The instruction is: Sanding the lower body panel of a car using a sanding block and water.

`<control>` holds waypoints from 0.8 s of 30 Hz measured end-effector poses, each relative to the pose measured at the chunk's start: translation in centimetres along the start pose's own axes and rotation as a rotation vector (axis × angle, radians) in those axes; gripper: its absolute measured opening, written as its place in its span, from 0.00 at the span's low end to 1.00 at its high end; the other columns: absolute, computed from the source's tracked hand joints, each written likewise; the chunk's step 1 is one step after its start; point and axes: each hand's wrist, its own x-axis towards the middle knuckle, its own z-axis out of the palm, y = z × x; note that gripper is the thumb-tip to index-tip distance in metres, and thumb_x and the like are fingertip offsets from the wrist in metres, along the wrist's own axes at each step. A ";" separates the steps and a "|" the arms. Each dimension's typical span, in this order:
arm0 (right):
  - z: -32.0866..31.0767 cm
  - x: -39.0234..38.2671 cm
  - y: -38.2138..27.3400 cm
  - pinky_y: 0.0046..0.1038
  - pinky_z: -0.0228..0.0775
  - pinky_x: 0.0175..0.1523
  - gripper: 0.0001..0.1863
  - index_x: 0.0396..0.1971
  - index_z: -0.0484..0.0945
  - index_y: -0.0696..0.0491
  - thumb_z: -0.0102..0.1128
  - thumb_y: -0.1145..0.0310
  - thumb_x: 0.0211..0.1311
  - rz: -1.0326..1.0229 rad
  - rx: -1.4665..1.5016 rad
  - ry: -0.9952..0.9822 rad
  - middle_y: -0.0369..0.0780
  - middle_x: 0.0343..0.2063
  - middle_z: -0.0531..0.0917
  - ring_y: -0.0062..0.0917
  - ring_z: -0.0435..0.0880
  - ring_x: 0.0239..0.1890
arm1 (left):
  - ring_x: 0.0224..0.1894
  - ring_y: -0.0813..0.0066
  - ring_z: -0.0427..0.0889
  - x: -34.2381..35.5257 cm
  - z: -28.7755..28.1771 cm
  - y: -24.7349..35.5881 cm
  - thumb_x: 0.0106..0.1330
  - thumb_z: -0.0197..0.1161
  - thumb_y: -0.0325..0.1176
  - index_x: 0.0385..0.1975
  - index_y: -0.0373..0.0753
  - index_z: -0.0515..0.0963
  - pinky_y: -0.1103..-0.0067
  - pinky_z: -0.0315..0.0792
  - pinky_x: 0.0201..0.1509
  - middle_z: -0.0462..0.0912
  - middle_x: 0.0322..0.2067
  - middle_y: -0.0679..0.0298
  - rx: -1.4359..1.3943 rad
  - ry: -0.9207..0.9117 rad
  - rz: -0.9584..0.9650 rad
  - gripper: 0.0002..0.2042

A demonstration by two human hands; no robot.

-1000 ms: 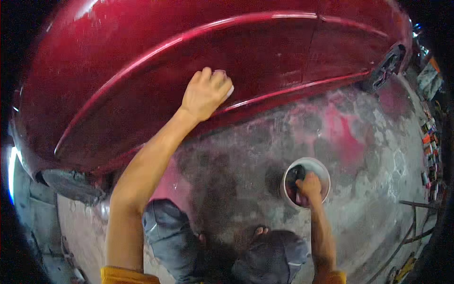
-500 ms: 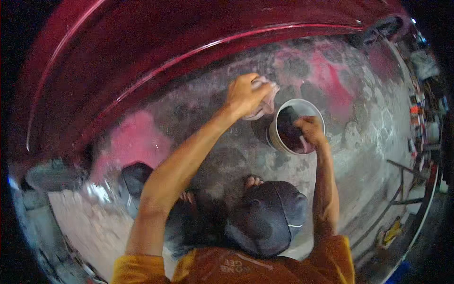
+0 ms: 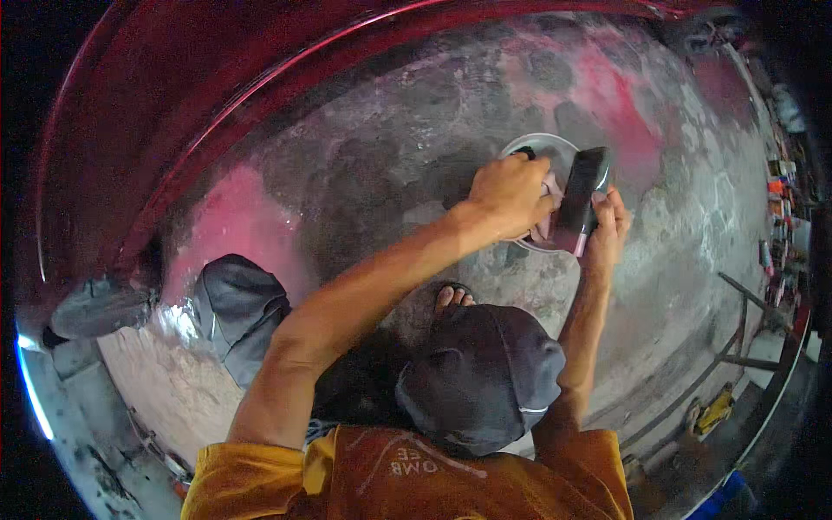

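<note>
My left hand (image 3: 510, 195) is closed on a wet pinkish rag (image 3: 543, 227) above a round white bucket (image 3: 539, 137). In my right hand (image 3: 608, 227) is a dark, flat sanding block (image 3: 581, 192), tilted on its edge at the bucket's right side. My right thumb presses on its face. The rag is beside the block's left side; whether they touch I cannot tell. The two hands and the block cover most of the bucket's opening. A small dark thing (image 3: 525, 152) shows by the bucket's far rim, too little of it to name.
A dark red car body (image 3: 173, 95) curves across the upper left, with a wheel (image 3: 100, 312) low at the left. Pink stains mark the wet concrete floor (image 3: 390, 156). My bent knees (image 3: 481, 377) are close below. Clutter, a metal frame (image 3: 754, 299) and a yellow object (image 3: 715, 412) line the right.
The sanding block has come up out of the bucket in my right hand. My left hand has moved right with the rag, over the bucket. The view has shifted slightly.
</note>
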 end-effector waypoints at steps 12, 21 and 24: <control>-0.8 -0.9 4.3 0.26 0.71 0.44 0.18 0.48 0.75 0.66 0.64 0.68 0.67 -0.481 -0.260 0.062 0.38 0.36 0.79 0.21 0.75 0.38 | 0.50 0.60 0.89 6.3 10.9 -3.5 0.65 0.65 0.39 0.46 0.47 0.88 0.67 0.83 0.52 0.89 0.46 0.58 0.315 -0.394 -0.286 0.13; 0.9 -1.3 4.4 0.26 0.64 0.39 0.18 0.40 0.75 0.62 0.62 0.59 0.67 -0.457 -0.231 0.178 0.36 0.34 0.74 0.20 0.70 0.36 | 0.49 0.59 0.90 5.7 11.3 -3.1 0.61 0.65 0.43 0.46 0.49 0.88 0.62 0.83 0.49 0.90 0.43 0.59 0.451 -0.380 -0.163 0.15; 0.9 -1.7 3.0 0.25 0.66 0.41 0.21 0.44 0.74 0.63 0.61 0.59 0.67 -0.393 -0.175 0.098 0.37 0.36 0.74 0.21 0.71 0.38 | 0.43 0.53 0.91 5.3 9.5 -3.3 0.57 0.66 0.35 0.39 0.44 0.90 0.63 0.84 0.47 0.89 0.40 0.50 0.185 -0.340 -0.125 0.11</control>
